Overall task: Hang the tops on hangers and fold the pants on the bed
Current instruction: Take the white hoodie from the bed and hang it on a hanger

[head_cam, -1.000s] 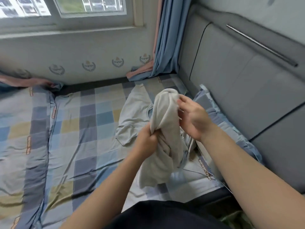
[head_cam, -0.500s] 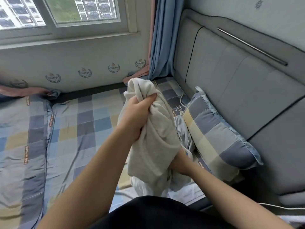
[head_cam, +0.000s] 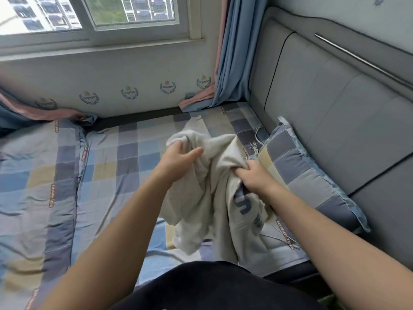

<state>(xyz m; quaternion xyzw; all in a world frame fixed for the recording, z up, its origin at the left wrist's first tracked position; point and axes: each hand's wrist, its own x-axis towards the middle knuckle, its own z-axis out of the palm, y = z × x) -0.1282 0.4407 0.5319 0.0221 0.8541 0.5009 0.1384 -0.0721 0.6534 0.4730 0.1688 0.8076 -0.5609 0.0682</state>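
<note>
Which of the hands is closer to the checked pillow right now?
Right. The right hand grips the pale garment just beside the pillow corner; the left hand holds it farther out over the bed.

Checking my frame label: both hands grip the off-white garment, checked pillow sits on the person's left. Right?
No. The head view shows the checked pillow on the person's right, against the headboard. The left hand and right hand do both grip the off-white garment.
</note>
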